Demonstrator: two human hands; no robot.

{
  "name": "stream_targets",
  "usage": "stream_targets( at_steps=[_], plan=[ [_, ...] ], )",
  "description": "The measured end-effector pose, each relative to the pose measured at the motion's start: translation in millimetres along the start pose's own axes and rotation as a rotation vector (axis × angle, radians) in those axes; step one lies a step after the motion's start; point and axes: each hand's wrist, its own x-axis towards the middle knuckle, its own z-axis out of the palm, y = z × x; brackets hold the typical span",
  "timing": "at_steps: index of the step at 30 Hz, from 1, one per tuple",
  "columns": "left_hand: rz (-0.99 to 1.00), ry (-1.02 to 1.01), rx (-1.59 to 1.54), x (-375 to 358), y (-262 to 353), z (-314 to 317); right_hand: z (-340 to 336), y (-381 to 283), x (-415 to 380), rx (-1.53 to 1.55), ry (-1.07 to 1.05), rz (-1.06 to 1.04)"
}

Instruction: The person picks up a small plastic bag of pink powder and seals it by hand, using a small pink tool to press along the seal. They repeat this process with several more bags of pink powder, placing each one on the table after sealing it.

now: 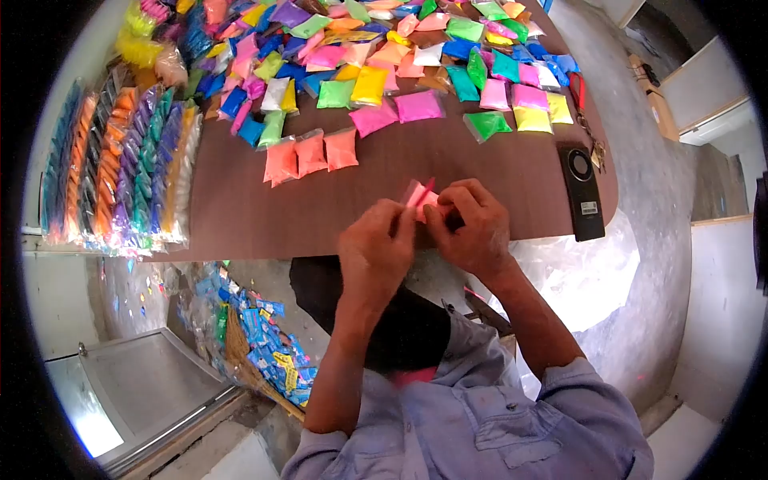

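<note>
Between my two hands is a small clear packet with coral-pink contents (424,210), held just above the table's near edge. My left hand (374,244) pinches the packet's left side, thumb and fingers together. On the other side, my right hand (476,220) has its fingers curled in at the packet's right edge. A thin dark-pink strip (427,189) sticks up across the packet; I cannot make out what it is. Three filled coral packets (310,155) lie in a row farther back on the brown table (240,208).
Many colourful filled packets (370,86) cover the table's far half. Bagged twisted coloured bundles (120,168) line the left side. A black device with a round dial (582,192) and keys on a red strap (578,92) are at right. Blue wrappers (260,332) and a broom (237,340) lie below left.
</note>
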Motion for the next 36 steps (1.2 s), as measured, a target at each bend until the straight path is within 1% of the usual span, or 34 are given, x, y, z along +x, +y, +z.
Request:
stream_targets(
  at_steps=[3, 5, 7, 8, 9, 11, 12, 14, 15, 16, 17, 18, 20, 21, 23, 24, 26, 27, 29, 30, 32, 33, 35, 36],
  plan=[
    [0.006, -0.042, 0.056, -1.9, 5.7, 5.9, -0.6, 1.1, 1.4, -0.012, 0.013, -0.009],
    [0.022, -0.031, 0.081, -0.5, -5.8, 8.3, -1.1, 0.2, 3.3, -0.032, 0.067, -0.065],
    [0.034, -0.007, 0.105, 0.8, -19.8, 5.7, -2.3, -2.0, 3.6, -0.030, 0.031, -0.031],
    [0.031, 0.034, 0.166, 0.3, -25.3, 2.7, -4.2, -3.2, 5.0, -0.029, -0.008, -0.001],
    [0.024, 0.084, 0.222, 0.1, -29.1, -1.0, -4.7, -3.2, 5.5, -0.034, -0.020, -0.026],
    [-0.025, 0.116, 0.193, -1.4, -33.9, -13.8, -1.5, -0.9, 4.2, 0.005, 0.009, -0.020],
    [-0.039, 0.161, 0.160, -4.7, -36.0, -20.9, -1.5, -1.7, 4.6, 0.001, -0.002, -0.041],
    [-0.044, 0.283, 0.079, -11.3, -40.4, -33.1, -0.9, -3.1, 5.8, 0.002, 0.014, -0.007],
    [-0.047, 0.296, 0.069, -15.5, -44.4, -40.2, -0.3, -1.4, 5.4, -0.005, 0.008, -0.021],
    [-0.079, 0.354, 0.054, -20.0, -50.3, -48.7, 0.6, 1.0, 4.6, -0.010, 0.003, -0.009],
    [-0.112, 0.411, 0.040, -22.6, -58.0, -57.3, 0.4, 1.4, 4.8, -0.014, -0.002, 0.004],
    [-0.116, 0.420, 0.030, -23.9, -68.4, -66.3, -0.9, 0.1, 5.7, -0.022, -0.007, -0.006],
    [-0.206, 0.527, 0.059, -27.0, -92.1, -84.8, -3.2, -2.4, 8.0, -0.029, -0.037, 0.058],
    [-0.210, 0.532, 0.049, -26.4, -101.8, -94.3, -4.5, -3.8, 8.6, -0.037, -0.042, 0.051],
    [-0.223, 0.634, 0.126, -17.7, -118.0, -114.8, -7.4, -7.5, 11.6, -0.063, -0.099, 0.076],
    [-0.228, 0.642, 0.119, -11.4, -124.2, -125.0, -10.6, -13.1, 14.3, -0.068, -0.104, 0.067],
    [-0.288, 0.642, 0.210, 4.6, -135.4, -143.0, -18.3, -26.5, 19.4, -0.076, -0.235, 0.187],
    [-0.295, 0.656, 0.205, 13.9, -144.1, -146.2, -19.3, -26.6, 21.2, -0.078, -0.241, 0.173],
    [-0.225, 0.715, 0.191, 28.9, -165.8, -145.8, -22.5, -23.9, 23.4, -0.148, -0.335, 0.135],
    [-0.237, 0.727, 0.186, 33.2, -173.7, -144.4, -22.9, -21.6, 24.0, -0.152, -0.346, 0.121],
    [-0.104, 0.706, 0.249, 39.1, -186.4, -139.3, -22.1, -16.6, 27.0, 0.010, -0.446, 0.273],
    [-0.114, 0.712, 0.245, 38.4, -183.9, -139.5, -20.9, -16.3, 30.7, 0.004, -0.455, 0.268],
    [-0.215, 0.688, 0.179, 33.4, -173.4, -141.9, -16.8, -17.7, 33.7, 0.163, -0.486, 0.395],
    [-0.222, 0.693, 0.175, 33.6, -175.1, -142.0, -13.5, -22.3, 38.6, 0.158, -0.493, 0.391]
  ],
)
